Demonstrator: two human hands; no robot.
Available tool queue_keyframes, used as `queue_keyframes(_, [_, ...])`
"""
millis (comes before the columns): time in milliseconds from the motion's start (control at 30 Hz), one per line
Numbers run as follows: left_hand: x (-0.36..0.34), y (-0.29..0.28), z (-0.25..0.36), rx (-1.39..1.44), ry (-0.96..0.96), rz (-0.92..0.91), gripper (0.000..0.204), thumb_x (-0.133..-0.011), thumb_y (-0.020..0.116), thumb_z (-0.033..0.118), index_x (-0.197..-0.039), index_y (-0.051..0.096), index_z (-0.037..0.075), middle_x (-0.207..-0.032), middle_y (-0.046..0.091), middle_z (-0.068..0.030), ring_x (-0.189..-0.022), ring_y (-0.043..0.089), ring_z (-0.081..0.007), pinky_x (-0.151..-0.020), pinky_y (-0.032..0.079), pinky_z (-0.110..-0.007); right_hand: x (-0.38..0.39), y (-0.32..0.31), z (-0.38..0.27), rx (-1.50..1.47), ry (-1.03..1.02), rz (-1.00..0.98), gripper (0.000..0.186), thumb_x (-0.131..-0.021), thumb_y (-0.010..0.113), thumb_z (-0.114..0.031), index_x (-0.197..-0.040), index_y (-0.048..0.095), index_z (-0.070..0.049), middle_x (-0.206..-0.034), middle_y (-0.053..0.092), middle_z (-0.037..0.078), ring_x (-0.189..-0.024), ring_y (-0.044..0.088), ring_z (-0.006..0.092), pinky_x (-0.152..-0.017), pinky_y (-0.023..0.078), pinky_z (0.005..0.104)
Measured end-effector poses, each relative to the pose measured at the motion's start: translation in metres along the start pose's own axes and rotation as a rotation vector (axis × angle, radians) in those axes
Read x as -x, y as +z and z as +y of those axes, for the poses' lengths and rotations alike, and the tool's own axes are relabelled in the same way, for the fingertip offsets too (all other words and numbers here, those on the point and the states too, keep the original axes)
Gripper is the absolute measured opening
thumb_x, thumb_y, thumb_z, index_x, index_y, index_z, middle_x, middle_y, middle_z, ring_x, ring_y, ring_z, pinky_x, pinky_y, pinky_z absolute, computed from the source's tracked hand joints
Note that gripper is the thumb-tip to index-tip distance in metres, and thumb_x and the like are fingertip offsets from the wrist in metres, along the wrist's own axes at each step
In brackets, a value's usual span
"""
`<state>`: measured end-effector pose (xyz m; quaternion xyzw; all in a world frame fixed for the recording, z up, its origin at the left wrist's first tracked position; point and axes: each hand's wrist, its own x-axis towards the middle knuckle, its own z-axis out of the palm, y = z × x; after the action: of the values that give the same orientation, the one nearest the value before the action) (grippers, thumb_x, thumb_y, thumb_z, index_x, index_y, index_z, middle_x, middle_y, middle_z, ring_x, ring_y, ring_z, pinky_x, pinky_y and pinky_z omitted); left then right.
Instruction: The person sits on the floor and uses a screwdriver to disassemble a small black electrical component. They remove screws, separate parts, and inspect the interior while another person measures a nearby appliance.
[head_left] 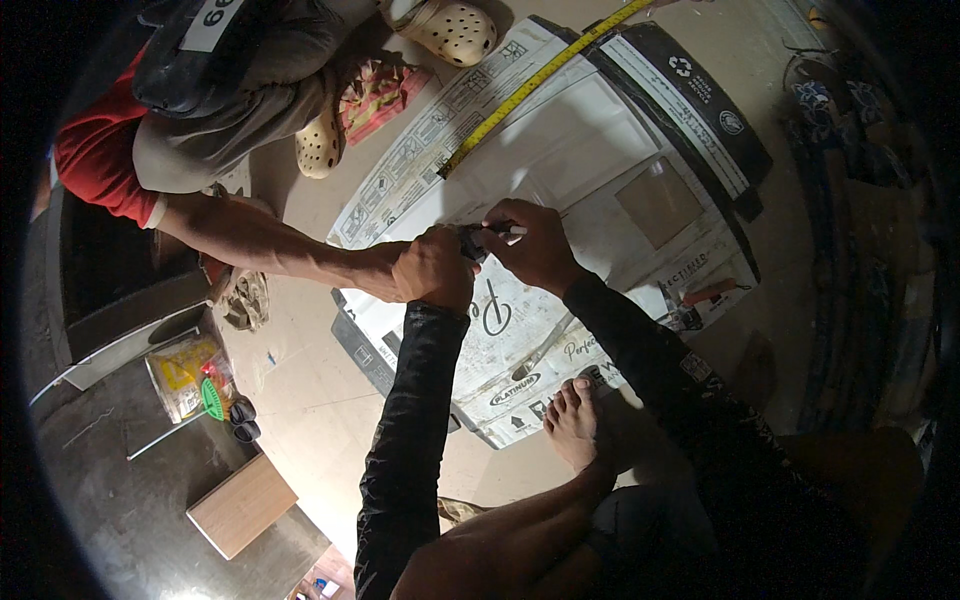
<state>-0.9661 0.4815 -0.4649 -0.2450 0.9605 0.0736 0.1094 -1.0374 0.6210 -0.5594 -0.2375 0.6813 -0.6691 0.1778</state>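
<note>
My left hand (438,265) is closed around a small dark object (472,241) above the flattened white cardboard box (530,310). From the right, my right hand (540,248) pinches at the same object, and a short pale piece shows by its fingers. What kind of thing it is, I cannot make out. A co-worker's bare forearm (290,245), in a red sleeve, reaches in from the left and meets my left hand; that person's hand is mostly hidden. An extended yellow tape measure blade (540,85) lies across the box's far part.
My bare foot (573,425) rests at the cardboard's near edge. An orange-handled tool (710,292) lies on its right side. The co-worker crouches at far left in pale clogs (318,145). A wooden board (242,505) and a yellow bag (183,375) are at lower left.
</note>
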Motion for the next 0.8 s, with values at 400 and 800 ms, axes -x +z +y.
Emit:
queue_keyframes(400, [0.001,-0.002,0.004,-0.025,-0.011,0.007,0.019,-0.086,0.076,0.027,-0.099,0.081,0.014,-0.083,0.079,-0.0085,-0.079,0.078,-0.0287,-0.072,0.061,-0.041,-0.005,-0.005,-0.006,0.015,-0.003,-0.06,0.017,-0.085,0.076,-0.01,-0.096,0.067,-0.001,-0.092,0.073,0.017,-0.085,0.075,0.0293,-0.079,0.061,0.0393])
queue_keyframes(800, [0.003,-0.005,0.007,-0.01,-0.008,0.012,0.02,-0.08,0.078,0.021,-0.098,0.08,0.014,-0.091,0.078,-0.0115,-0.083,0.077,-0.0351,-0.071,0.06,-0.045,-0.017,0.0,-0.01,0.028,-0.082,0.002,0.012,-0.083,0.073,-0.006,-0.091,0.065,-0.001,-0.086,0.072,0.018,-0.08,0.075,0.0321,-0.074,0.062,0.0412])
